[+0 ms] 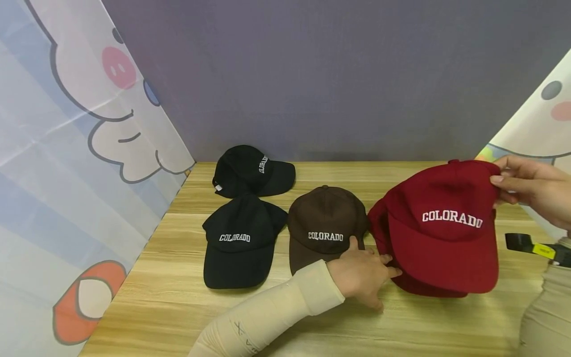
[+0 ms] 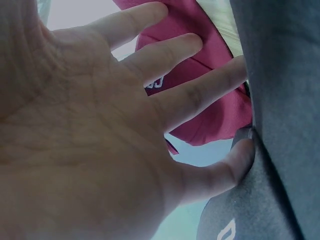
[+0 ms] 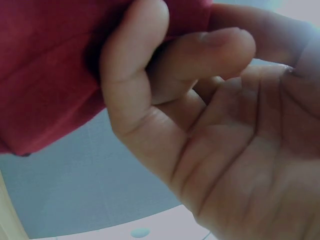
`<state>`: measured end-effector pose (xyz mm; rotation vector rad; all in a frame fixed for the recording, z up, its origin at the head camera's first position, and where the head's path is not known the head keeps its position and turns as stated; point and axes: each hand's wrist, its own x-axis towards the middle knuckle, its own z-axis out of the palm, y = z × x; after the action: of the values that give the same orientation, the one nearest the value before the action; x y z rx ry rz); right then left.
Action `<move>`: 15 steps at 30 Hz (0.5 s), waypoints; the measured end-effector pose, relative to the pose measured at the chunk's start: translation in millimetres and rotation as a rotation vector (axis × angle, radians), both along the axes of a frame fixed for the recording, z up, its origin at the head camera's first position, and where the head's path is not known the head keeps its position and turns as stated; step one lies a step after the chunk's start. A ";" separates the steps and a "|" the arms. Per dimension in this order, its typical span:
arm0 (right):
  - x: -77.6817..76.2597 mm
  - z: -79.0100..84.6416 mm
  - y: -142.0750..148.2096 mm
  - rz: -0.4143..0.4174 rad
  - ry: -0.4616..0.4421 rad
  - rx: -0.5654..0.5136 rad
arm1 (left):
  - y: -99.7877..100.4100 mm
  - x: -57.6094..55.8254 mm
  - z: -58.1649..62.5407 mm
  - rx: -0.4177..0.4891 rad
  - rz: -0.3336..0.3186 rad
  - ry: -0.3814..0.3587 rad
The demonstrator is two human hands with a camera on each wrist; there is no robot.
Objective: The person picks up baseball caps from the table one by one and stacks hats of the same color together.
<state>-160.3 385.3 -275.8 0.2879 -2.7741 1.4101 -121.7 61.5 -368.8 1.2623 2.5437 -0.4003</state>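
COLORADO, White on Red, Brown and Black

From my end of the link, the grey backdrop (image 1: 339, 79) fills most of the head view, with a cartoon-printed cloth (image 1: 40, 148) on the left and the wood-grain tabletop (image 1: 147, 302) below. The largest cap I see is the red cap (image 1: 446, 248), tilted at the table's right side, COLORADO in white above its brim. More red fabric shows behind and under it; I cannot tell whether that is a second cap.

The brown cap (image 1: 325, 208) sits mid-table and reads COLORADO too, as does the front black cap (image 1: 238, 223). The rear black cap (image 1: 236, 168) points its brim right, so its first letter is hard to read.

My right hand (image 1: 540, 191) pinches the red cap's crown at the side between thumb and fingers. My left hand (image 1: 363, 277) has its fingers spread and grips nothing, reaching between the brown cap and the red fabric. The beige sleeve (image 1: 276, 307) carries dark print I cannot make out, and the yellow label (image 1: 544, 251) by my right wrist is too small to read.
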 end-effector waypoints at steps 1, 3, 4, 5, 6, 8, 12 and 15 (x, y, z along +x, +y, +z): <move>0.1 -0.6 1.0 0.005 -0.012 0.001 | -0.1 0.1 0.0 0.000 0.000 0.002; 0.4 -2.0 2.2 0.009 -0.019 0.011 | -0.2 0.3 -0.1 0.000 -0.002 0.006; 0.6 -2.5 2.6 0.011 -0.021 0.011 | -0.2 0.4 0.0 -0.001 -0.003 0.006; 0.8 -3.0 3.1 0.013 -0.020 0.018 | -0.3 0.4 0.1 -0.002 -0.004 0.008; 0.7 -3.5 3.4 0.019 -0.020 0.020 | -0.5 0.4 0.2 -0.003 -0.005 0.010; 0.1 -3.9 4.0 0.024 -0.028 0.021 | -0.9 0.2 0.4 -0.001 -0.005 0.013; -2.2 -4.3 4.3 0.041 -0.054 0.000 | -1.9 -0.5 1.5 -0.003 0.001 0.049; -3.2 -5.0 4.3 0.056 -0.067 -0.002 | -2.7 -0.8 2.7 0.004 0.009 0.085</move>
<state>-163.5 389.6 -280.8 0.3265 -2.8394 1.4611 -122.6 58.8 -366.0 1.2611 2.6204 -0.4556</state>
